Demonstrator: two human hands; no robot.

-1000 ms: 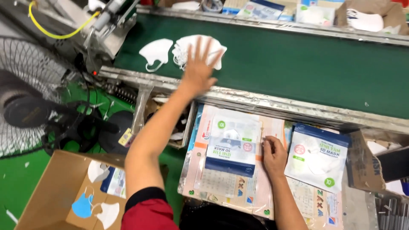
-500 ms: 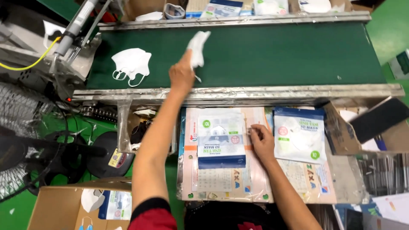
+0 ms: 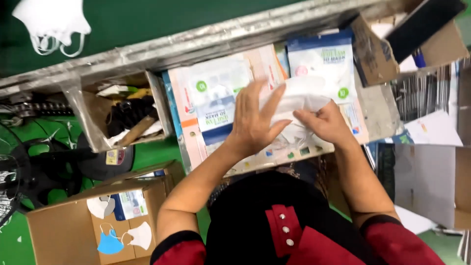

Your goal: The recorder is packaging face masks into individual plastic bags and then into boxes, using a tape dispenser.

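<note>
Left hand (image 3: 255, 122) lying flat, fingers spread, pressing on white face mask (image 3: 299, 95) from 9 o'clock side. Right hand (image 3: 326, 125) pinching mask's lower edge between thumb and fingers at 5 o'clock. Mask resting over printed pouches (image 3: 216, 93) stacked on surface (image 3: 373, 108). More white masks (image 3: 51, 22) sitting on green conveyor belt (image 3: 147, 19) at 11 o'clock. Cardboard box (image 3: 73, 230) with masks standing at 8 o'clock.

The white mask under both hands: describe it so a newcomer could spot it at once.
Below the green conveyor belt lies a stack of printed pouches. On it, the left hand and right hand press a folded white mask. Unlike the masks on the belt, it is the only one being handled.
</note>
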